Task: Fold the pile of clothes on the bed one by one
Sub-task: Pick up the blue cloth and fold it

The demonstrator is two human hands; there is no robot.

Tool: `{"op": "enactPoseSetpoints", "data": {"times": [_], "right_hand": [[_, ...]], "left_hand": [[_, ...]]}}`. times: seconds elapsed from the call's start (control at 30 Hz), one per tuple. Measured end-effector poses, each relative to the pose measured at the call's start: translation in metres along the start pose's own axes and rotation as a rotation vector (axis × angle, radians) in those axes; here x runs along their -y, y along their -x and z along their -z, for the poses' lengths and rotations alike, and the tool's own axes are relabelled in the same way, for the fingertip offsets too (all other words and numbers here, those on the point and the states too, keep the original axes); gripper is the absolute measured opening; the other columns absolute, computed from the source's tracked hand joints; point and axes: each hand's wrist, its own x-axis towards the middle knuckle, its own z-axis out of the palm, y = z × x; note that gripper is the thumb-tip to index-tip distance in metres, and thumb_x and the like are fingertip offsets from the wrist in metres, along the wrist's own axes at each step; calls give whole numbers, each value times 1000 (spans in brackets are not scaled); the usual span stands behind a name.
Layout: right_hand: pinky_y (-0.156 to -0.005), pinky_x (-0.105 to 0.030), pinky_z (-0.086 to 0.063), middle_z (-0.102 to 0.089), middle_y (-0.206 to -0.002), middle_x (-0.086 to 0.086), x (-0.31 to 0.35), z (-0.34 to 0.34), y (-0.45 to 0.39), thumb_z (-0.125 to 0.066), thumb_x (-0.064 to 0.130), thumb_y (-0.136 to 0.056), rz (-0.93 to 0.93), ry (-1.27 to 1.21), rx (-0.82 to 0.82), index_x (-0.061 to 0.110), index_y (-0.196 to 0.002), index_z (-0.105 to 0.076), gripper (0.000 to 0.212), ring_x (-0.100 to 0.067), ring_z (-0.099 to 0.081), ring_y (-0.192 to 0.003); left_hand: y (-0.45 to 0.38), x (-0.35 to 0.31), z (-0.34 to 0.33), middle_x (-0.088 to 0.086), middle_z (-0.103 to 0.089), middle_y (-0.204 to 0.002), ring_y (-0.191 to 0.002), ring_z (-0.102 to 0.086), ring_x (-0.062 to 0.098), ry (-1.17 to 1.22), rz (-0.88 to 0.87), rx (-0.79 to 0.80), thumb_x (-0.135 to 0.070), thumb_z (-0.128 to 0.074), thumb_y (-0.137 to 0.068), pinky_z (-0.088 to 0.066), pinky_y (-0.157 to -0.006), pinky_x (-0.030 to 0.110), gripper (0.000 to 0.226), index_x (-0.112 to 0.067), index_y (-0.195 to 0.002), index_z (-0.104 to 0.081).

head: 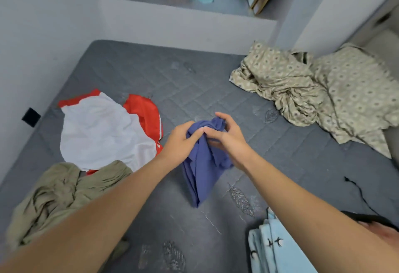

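nearest, a light blue bird-print cloth (274, 249) looks folded already, while a crumpled olive green garment (56, 195) waits. above the grey quilted mattress (172, 74), the left hand (180, 141) and right hand (228, 139) sit close together, both gripping the bunched top of a blue-purple fabric garment (200, 164) hanging between them. farther off, a white and red shirt (101, 130) lies unfolded, so most work likely remains.

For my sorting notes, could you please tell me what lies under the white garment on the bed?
A red garment with white stripes shows beneath the white garment; its middle is covered.
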Motion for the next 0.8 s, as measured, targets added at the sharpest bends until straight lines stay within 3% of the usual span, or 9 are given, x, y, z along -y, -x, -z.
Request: {"op": "enactPoseSetpoints", "data": {"times": [0.1, 0.2, 0.3, 0.4, 0.5, 0.57, 0.67, 0.73, 0.8], "right_hand": [[-73, -24, -58, -68, -128, -6, 51, -6, 28, -81, 10, -89, 44, -31, 18, 26, -152, -41, 76, -12, -72, -102], [-92, -34, -58, -73, -126, -1, 94, -9, 59, -87, 16, -83, 80, -55, 47, 27, -156, -36, 90, -14, -72, -111], [-104, -45, -54, -74, -125, -6, 130, -10, 87, -85, 8, -84, 112, -50, 91, 19, -150, -46, 78, -23, -71, -117], [-98, -42, -58, -75, -122, -8, 164, -6, 112, -76, -9, -85, 172, -10, 123, 16, -142, -54, 66, -26, -71, -115], [-81, -26, -60, -76, -115, -2, 199, -3, 133, -69, -20, -82, 255, 147, 88, 16, -133, -62, 63, -9, -74, -103], [-72, -19, -56, -75, -110, 1, 218, 4, 142, -65, -20, -79, 293, 297, 36, 17, -130, -65, 64, -2, -72, -91], [-71, -23, -53, -75, -101, -1, 244, 25, 147, -59, -13, -75, 390, 586, -42, 14, -119, -73, 53, -12, -69, -88], [-71, -28, -53, -76, -89, 1, 259, 41, 147, -61, -7, -77, 449, 744, -82, 14, -99, -78, 35, -14, -68, -83], [-65, -33, -48, -69, -71, 4, 274, 54, 149, -67, -1, -81, 478, 851, -85, 19, -76, -72, 22, -12, -61, -69]], "left_hand": [[4, -67, 14, -4, -76, -98, -86, -65, 1, 36, -28, 22, -20, -60, -105, -51, -77, 21, 12, -23, -107, -72], [15, -121, 29, 5, -70, -88, -78, -57, 11, 46, -20, 35, -36, -56, -106, -48, -75, 34, 33, -7, -98, -71], [24, -169, 44, 5, -71, -83, -76, -57, 13, 14, -59, 79, -45, -53, -105, -48, -73, 37, 47, -3, -94, -71], [33, -215, 60, 8, -58, -74, -73, -48, 12, -39, -125, 103, -48, -55, -103, -42, -68, 36, 53, 3, -89, -65], [38, -250, 76, 21, -58, -75, -70, -47, 12, -87, -208, 53, -36, -62, -103, -42, -66, 34, 42, 2, -84, -64], [39, -271, 90, 11, -54, -69, -68, -44, 11, -104, -231, -37, -28, -65, -103, -39, -64, 33, 38, 2, -80, -61], [35, -299, 114, 2, -56, -68, -66, -44, 8, -137, -282, -180, -24, -65, -103, -39, -62, 33, 34, 0, -79, -62], [29, -314, 130, 10, -61, -71, -66, -47, 8, -150, -313, -248, -25, -65, -102, -42, -64, 35, 31, -2, -81, -66], [26, -329, 141, 4, -59, -69, -64, -46, 5, -170, -332, -265, -23, -67, -101, -40, -63, 29, 29, -6, -78, -65]]}}
